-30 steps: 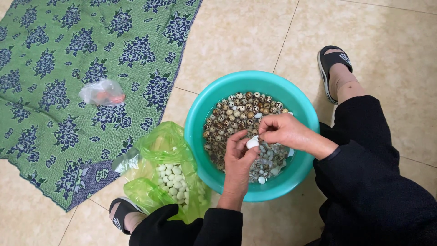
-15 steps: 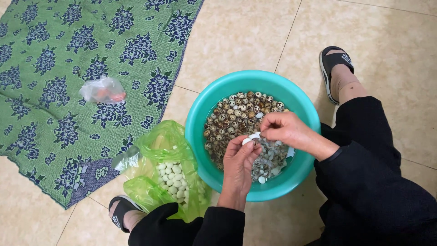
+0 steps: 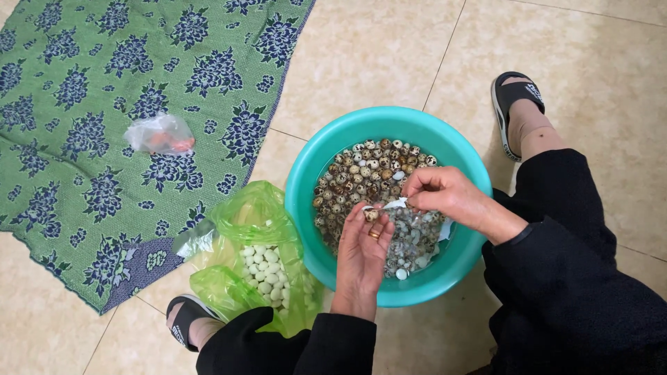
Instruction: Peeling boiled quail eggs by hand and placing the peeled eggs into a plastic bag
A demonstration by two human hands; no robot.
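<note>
Looks like a home floor to us: beige tiles (image 3: 389, 55), a green flowered mat (image 3: 104, 139) at ten o'clock, slippers (image 3: 511, 104) on.

Glossy teal plastic basin (image 3: 445, 139), thin shiny green plastic bag (image 3: 257, 215), woven floral cloth (image 3: 90, 160), smooth glazed tiles (image 3: 375, 55).

Floor (image 3: 375, 55): beige glazed tiles, thin dark grout lines running diagonally.

Mat (image 3: 104, 132): green woven cloth with dark blue flower print, spread flat over the upper left of the floor, its lower corner reaching toward the near edge of the view.

Small clear plastic bag (image 3: 161, 135): crumpled, lying on the mat, something orange-red inside; contents too small to identify.

Black sandal (image 3: 513, 104): worn on a foot, upper right, resting on the tiles.

Second black sandal (image 3: 186, 316): worn, lower left, at the mat's corner.
</note>
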